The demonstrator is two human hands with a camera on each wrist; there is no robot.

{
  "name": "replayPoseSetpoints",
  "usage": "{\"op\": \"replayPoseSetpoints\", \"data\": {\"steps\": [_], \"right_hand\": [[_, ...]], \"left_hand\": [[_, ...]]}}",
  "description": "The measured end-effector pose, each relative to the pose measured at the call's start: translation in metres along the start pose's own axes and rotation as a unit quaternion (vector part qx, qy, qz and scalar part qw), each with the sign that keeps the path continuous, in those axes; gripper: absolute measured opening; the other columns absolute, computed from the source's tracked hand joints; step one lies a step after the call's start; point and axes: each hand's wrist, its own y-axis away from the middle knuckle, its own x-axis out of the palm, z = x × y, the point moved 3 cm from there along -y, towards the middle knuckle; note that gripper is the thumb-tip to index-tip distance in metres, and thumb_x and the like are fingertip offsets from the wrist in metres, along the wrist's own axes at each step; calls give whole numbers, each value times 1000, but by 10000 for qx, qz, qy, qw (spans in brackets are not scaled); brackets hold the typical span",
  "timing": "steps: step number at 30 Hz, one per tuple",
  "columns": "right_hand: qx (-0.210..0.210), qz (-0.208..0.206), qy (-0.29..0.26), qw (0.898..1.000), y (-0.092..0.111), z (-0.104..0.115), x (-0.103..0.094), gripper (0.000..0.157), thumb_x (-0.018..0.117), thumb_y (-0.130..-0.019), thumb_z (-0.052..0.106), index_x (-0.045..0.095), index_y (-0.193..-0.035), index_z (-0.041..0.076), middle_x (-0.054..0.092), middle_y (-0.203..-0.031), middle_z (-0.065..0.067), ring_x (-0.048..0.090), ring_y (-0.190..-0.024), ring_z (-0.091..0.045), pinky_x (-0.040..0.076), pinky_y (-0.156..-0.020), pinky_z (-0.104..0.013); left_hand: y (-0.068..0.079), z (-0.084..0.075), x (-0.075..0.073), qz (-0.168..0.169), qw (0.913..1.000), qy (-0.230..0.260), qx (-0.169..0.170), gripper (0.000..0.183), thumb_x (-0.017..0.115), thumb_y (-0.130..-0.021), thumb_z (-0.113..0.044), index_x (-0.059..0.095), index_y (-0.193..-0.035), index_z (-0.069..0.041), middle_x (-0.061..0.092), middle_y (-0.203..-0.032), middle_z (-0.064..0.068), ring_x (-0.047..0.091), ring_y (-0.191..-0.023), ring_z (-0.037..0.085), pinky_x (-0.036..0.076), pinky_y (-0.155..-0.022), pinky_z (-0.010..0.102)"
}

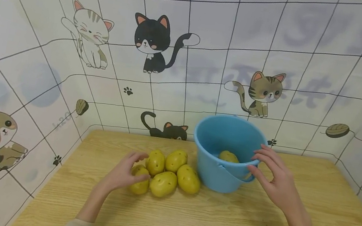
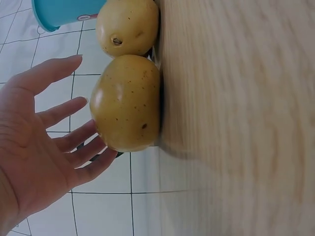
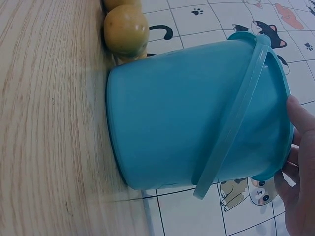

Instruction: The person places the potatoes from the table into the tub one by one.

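Observation:
My left hand point(image 1: 120, 175) reaches round the leftmost yellow potato point(image 1: 139, 189), fingers on its far side and thumb over its near side. In the left wrist view the fingers of the left hand point(image 2: 42, 142) are spread, fingertips right at the potato point(image 2: 127, 105), thumb standing apart. My right hand point(image 1: 275, 182) holds the rim of a blue bucket point(image 1: 215, 175) at its right side, fingers over the edge and thumb in front. The bucket stands upright, its handle point(image 3: 234, 118) hanging down along the side. One potato point(image 1: 229, 156) lies inside it.
Several more potatoes point(image 1: 163, 184) sit bunched between the left hand and the bucket. All stand on a wooden table point(image 1: 198, 221). A tiled wall point(image 1: 200, 88) with cat drawings rises right behind the table's back edge, with further walls at both sides.

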Motion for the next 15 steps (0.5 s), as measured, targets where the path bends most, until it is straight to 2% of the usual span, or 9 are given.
{"op": "replayPoseSetpoints", "data": {"steps": [7, 15], "right_hand": [[34, 41, 5, 10000, 0, -1, 0, 26, 78, -88, 11, 69, -112, 7, 63, -122, -15, 43, -140, -30, 28, -118, -27], [35, 39, -46, 10000, 0, 1, 0, 26, 78, -88, 10, 70, -113, 6, 64, -123, -13, 42, -141, -27, 27, -118, -26]], "left_hand": [[4, 9, 1, 267, 9996, -17, -98, 69, 83, -81, -29, 56, -138, 0, 54, -136, 22, 50, -126, 41, 40, -107, 60], [8, 21, 4, 476, 9982, 112, -347, 75, 87, -77, -33, 56, -140, -6, 54, -136, 18, 51, -126, 38, 39, -108, 60]]}}
